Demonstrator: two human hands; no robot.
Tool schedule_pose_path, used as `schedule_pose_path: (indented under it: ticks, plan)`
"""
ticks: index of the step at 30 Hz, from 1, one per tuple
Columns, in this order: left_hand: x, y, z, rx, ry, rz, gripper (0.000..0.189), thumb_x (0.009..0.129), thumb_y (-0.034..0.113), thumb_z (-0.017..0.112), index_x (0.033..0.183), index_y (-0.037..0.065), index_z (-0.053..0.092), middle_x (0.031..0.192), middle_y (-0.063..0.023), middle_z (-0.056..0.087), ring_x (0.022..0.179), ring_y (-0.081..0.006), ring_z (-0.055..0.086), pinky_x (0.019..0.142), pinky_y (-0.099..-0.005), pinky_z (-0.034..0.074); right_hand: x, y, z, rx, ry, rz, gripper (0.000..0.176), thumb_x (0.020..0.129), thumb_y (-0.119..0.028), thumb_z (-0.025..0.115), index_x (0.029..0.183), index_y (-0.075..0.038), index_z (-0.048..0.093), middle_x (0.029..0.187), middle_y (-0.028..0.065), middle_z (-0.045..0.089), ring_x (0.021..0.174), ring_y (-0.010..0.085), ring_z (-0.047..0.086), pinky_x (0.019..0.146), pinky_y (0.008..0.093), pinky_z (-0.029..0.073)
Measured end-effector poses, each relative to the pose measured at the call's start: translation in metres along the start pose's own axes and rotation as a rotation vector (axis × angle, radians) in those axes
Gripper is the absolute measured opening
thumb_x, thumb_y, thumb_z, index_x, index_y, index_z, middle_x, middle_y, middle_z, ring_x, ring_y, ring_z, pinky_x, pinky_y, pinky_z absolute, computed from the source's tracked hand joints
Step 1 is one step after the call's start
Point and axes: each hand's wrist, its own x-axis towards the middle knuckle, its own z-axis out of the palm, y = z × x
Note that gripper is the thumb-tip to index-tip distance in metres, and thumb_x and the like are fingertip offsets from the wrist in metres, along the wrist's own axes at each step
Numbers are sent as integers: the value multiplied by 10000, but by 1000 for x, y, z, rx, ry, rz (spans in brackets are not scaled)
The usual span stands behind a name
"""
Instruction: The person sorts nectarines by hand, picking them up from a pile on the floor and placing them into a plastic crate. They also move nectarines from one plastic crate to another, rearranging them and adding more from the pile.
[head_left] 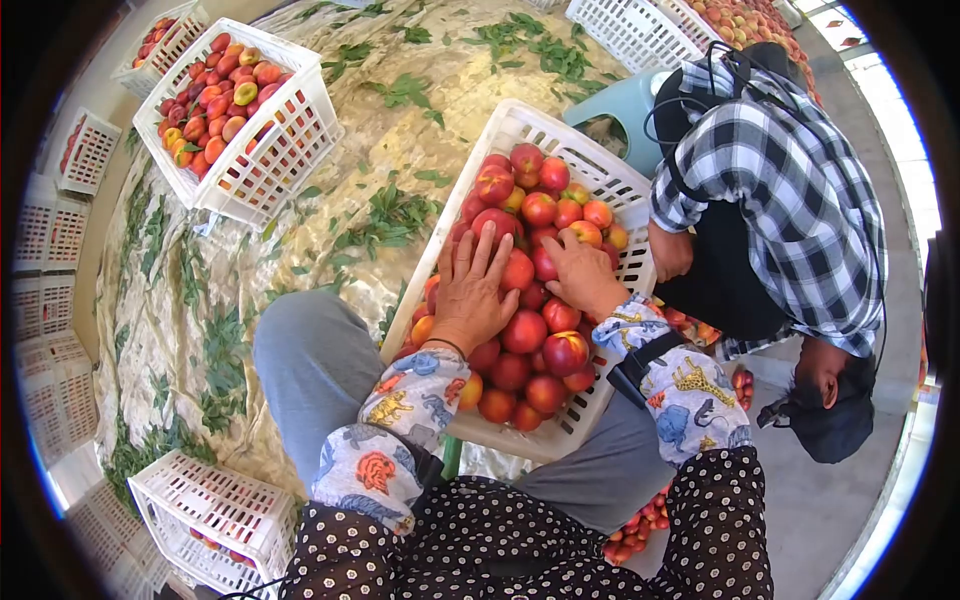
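Observation:
A white slatted plastic crate [567, 437], filled with red and yellow nectarines [524, 331], rests tilted across my lap. My left hand [474, 290] lies palm down on the fruit near the crate's left side, fingers stretched and spread. On the right half of the pile is my right hand [585, 275], its thumb and forefinger apart beside a red nectarine [543, 263]. Its other fingers are bent over the fruit and partly hidden. Neither hand lifts anything that I can see.
A full crate of nectarines [262, 160] stands at upper left, another crate [205, 515] at lower left. Leaves lie scattered on the crumpled ground sheet [375, 150]. A co-worker in a checked shirt [770, 150] bends close at right, near a blue stool [625, 110]. Loose fruit [640, 525] lies beneath me.

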Motion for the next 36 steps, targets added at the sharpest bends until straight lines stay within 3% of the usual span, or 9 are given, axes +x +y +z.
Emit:
schedule_pose_path:
  ticks: [4, 7, 11, 16, 24, 28, 30, 32, 36]
  plan:
    - [0, 0, 0, 4, -12, -2, 846, 832, 426, 669, 1563, 165, 334, 1648, -137, 214, 1485, -373, 240, 1216, -552, 118, 7, 4, 14, -29, -61, 3, 621, 729, -127, 791, 1274, -108, 495, 1186, 184, 505, 1012, 433, 638, 885, 504, 544]
    - [-5, 0, 3, -5, -8, 3, 841, 836, 427, 665, 1563, 166, 333, 1648, -139, 214, 1483, -373, 242, 1213, -555, 128, -3, 26, 9, 390, -15, -158, 673, 702, -48, 742, 1303, -71, 439, 1241, 199, 484, 1208, 431, 523, 1017, 457, 478]
    - [-12, 4, 8, 15, 20, 22, 835, 838, 428, 662, 1563, 170, 337, 1648, -143, 213, 1483, -373, 241, 1211, -556, 136, -15, 35, 25, 452, 78, -378, 718, 717, -49, 718, 1366, -55, 411, 1319, 187, 474, 1268, 379, 499, 1067, 399, 442]
    - [-5, 0, 2, 19, 3, 19, 827, 834, 426, 669, 1554, 166, 358, 1646, -144, 217, 1484, -376, 239, 1211, -557, 136, -9, 28, 18, 1024, -229, 60, 705, 765, -124, 641, 1425, -53, 404, 1383, 207, 469, 1309, 378, 465, 1131, 416, 374]
    - [6, 9, 0, -3, 87, 56, 785, 833, 396, 676, 1523, 139, 402, 1615, -169, 274, 1485, -366, 250, 1214, -561, 125, -15, 22, 30, 589, -52, -173, 841, 749, -106, 608, 1521, -27, 284, 1464, 240, 392, 1382, 375, 405, 1146, 407, 351]
    - [18, 18, 8, -75, 44, 237, 735, 869, 387, 652, 1513, 128, 410, 1564, -171, 361, 1465, -341, 307, 1219, -562, 132, -21, 23, 32, 741, -24, -116, 903, 777, -106, 573, 1579, -28, 166, 1570, 259, 282, 1469, 367, 301, 1157, 394, 332]
    - [20, 22, 12, -141, -135, 357, 700, 891, 383, 637, 1512, 150, 414, 1494, -160, 456, 1431, -320, 372, 1221, -556, 154, -21, 26, 26, 1217, -148, 51, 871, 812, -98, 519, 1591, -30, 137, 1611, 239, 234, 1489, 326, 273, 1156, 378, 332]
    - [20, 22, 11, -101, -92, 378, 679, 885, 391, 650, 1493, 174, 437, 1427, -137, 515, 1392, -318, 419, 1218, -551, 182, -20, 32, 21, 1284, -154, 55, 779, 875, -144, 516, 1578, -18, 205, 1600, 223, 299, 1469, 284, 324, 1137, 359, 354]
    - [20, 23, 8, -83, -122, 373, 630, 880, 361, 661, 1459, 201, 471, 1337, -121, 555, 1356, -315, 446, 1213, -543, 201, -47, 21, -10, 688, 151, -17, 550, 892, -331, 642, 1326, -14, 528, 1261, 238, 587, 1164, 356, 598, 1015, 427, 472]
